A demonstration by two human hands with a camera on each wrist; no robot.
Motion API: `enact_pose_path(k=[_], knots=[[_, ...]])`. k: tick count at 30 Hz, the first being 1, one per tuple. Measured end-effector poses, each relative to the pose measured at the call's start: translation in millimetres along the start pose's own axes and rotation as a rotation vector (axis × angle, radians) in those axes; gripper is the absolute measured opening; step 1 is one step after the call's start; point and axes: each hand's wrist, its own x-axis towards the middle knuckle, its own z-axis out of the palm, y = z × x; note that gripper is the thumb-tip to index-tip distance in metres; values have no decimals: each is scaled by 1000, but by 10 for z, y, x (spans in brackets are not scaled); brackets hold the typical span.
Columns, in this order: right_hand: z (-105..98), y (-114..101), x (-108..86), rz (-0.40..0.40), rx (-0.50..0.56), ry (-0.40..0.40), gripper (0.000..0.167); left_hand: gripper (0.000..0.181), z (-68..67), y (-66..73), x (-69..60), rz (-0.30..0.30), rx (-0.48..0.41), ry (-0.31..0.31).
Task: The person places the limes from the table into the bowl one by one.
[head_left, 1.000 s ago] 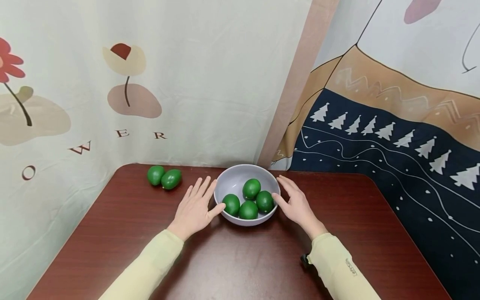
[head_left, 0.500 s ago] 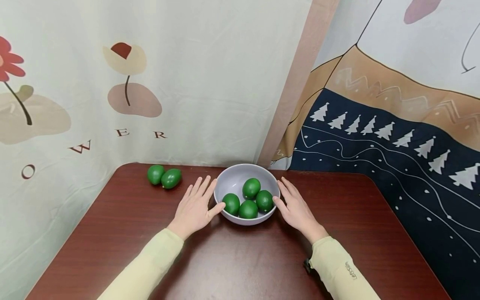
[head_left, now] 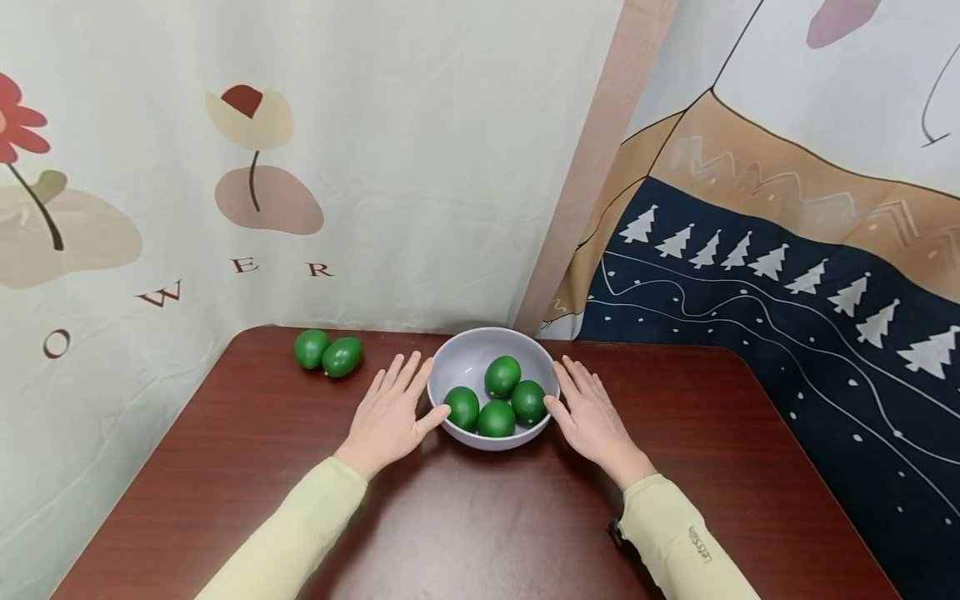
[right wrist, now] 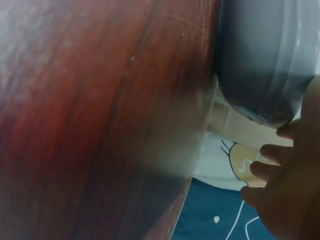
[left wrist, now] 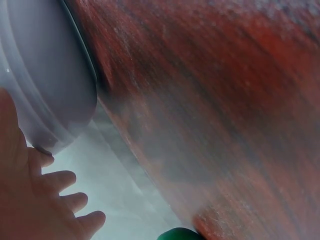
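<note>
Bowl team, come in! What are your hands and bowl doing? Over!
Left grip and right grip at opposite sides of the bowl. Bowl upright, four green fruits inside. Two loose green fruits off left, apparently not in the way.

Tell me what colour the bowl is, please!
The bowl is pale greyish purple; the head view shows it best.

In the left wrist view, the bowl [left wrist: 52, 65] is cut off at left and top, and most of a green fruit [left wrist: 179, 234] by the bottom edge. The right hand [right wrist: 290, 177] is cropped by its wrist view's edge. A black object [head_left: 616, 532] is partly covered by the right sleeve [head_left: 663, 521], whose lettering [head_left: 699, 544] is too small to be read.
</note>
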Motion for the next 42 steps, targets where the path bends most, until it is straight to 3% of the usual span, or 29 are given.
enact_pose_path(k=[12, 29, 42], knots=[[-38, -19, -8, 24, -33, -38, 63, 84, -16, 2, 6, -7, -12, -8], [-32, -40, -12, 22, -63, -25, 63, 84, -15, -3, -9, 9, -26, 11], [-49, -36, 1, 25, -61, -37, 63, 82, -97, -211, -127, 2, 0, 47]])
